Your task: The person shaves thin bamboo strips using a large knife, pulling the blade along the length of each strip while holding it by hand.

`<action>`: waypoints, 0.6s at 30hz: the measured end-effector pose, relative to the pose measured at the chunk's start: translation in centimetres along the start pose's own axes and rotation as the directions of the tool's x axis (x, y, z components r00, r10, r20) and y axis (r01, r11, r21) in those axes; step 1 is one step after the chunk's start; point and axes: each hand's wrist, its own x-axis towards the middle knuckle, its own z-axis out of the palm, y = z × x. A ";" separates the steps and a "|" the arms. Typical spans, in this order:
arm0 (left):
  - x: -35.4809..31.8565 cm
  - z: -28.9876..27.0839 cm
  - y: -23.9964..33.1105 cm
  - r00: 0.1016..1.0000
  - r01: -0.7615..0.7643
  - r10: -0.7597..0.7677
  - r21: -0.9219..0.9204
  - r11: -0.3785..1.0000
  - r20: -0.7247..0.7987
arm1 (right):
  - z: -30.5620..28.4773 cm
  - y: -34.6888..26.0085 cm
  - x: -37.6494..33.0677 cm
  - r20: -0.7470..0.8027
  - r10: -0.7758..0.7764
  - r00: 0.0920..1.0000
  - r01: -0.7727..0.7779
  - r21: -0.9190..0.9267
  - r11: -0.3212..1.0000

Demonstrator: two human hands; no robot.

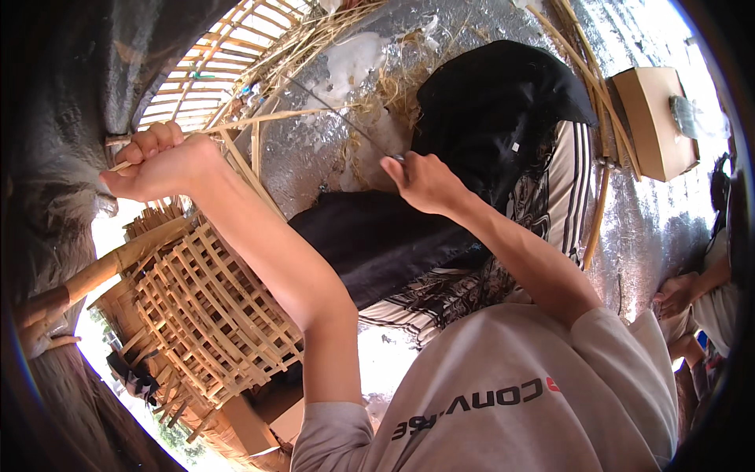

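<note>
Raised at the far left, my left hand (153, 165) is closed around a pale bamboo strip (259, 118). The strip runs from that fist toward the middle of the view, its far end near some shavings. My right hand (429, 185) is wrapped round the handle of a long, thin, dark-bladed knife (338, 114). Its blade points up and left, crossing the strip near the strip's far end; whether they touch I cannot tell. The handle is mostly hidden by my fingers. Black cloth (503, 102) covers my legs below both hands.
A woven bamboo lattice (212, 315) stands at left, near a thick pole (118, 263). Shavings (401, 86) litter the silvery ground sheet (637, 236). At right are long bamboo pieces (602, 110), a cardboard box (649, 122) and another person's hand (676, 295).
</note>
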 end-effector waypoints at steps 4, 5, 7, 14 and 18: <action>0.0 0.9 0.3 0.996 -0.008 0.007 -0.016 1.000 -0.093 | -2.2 0.9 -0.7 0.113 0.160 0.981 -0.160 -0.008 0.987; 0.1 1.0 0.2 0.999 -0.024 0.023 -0.024 0.999 -0.039 | -2.4 1.1 -0.9 0.074 0.123 0.990 -0.120 -0.043 0.992; 0.2 0.9 -0.2 1.000 0.000 0.000 -0.009 1.000 0.017 | -2.3 1.5 -1.6 0.030 0.086 0.996 -0.083 -0.077 0.994; 3.2 -0.7 0.9 0.990 0.067 -0.071 -0.041 0.997 -0.124 | -2.6 3.0 -3.1 0.084 0.204 0.975 -0.193 -0.118 0.974; 5.9 -3.9 7.2 0.978 0.050 -0.088 -0.194 0.980 -0.191 | -3.0 3.9 -2.6 0.178 0.211 0.961 -0.216 0.012 0.976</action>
